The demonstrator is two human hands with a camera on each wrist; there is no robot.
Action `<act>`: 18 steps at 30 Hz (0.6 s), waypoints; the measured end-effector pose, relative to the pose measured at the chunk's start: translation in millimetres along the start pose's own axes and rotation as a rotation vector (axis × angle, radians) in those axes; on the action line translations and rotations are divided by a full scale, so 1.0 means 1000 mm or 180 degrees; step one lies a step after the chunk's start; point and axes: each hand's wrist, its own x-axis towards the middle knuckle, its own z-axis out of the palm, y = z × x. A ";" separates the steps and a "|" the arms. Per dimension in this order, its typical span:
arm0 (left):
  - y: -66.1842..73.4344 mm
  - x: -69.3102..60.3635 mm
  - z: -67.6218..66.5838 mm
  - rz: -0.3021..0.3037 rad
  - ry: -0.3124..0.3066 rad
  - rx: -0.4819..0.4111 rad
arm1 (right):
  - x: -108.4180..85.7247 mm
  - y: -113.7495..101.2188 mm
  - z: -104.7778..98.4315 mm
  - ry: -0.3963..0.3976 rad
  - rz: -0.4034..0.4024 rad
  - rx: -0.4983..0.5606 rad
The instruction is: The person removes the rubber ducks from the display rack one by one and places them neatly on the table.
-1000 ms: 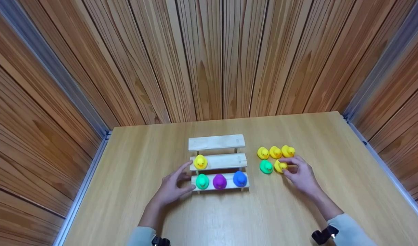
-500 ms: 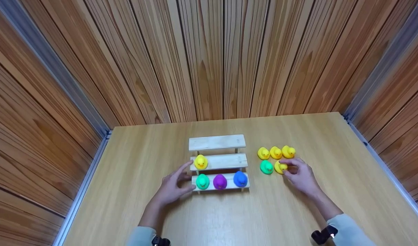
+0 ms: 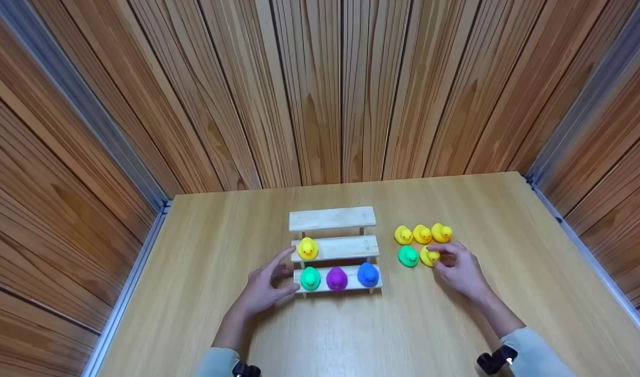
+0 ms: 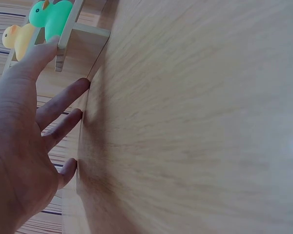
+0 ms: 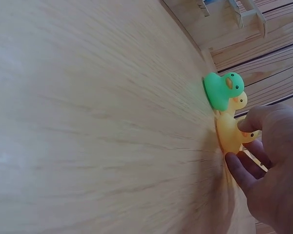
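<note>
A three-tier wooden rack (image 3: 346, 248) stands on the table. On its bottom step sit a green rubber duck (image 3: 310, 278), a purple one (image 3: 337, 279) and a blue one (image 3: 368, 275); a yellow rubber duck (image 3: 307, 248) occupies the left of the middle step. My left hand (image 3: 264, 287) is at the rack's left end, fingers spread, its thumb touching the bottom step in the left wrist view. To the right, my right hand (image 3: 462, 269) pinches a yellow duck (image 5: 228, 132) between thumb and fingers, low at the table, beside a loose green duck (image 5: 219, 91).
Three more yellow ducks (image 3: 422, 234) stand in a row behind the held one. The wooden table (image 3: 341, 335) ends at a wood-panelled wall (image 3: 320, 94) at the back, with metal rails (image 3: 134, 288) along the sides.
</note>
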 end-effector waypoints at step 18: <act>0.000 0.001 0.000 -0.0062 -0.0020 -0.0048 | 0.004 -0.030 -0.004 0.0067 -0.0152 -0.0192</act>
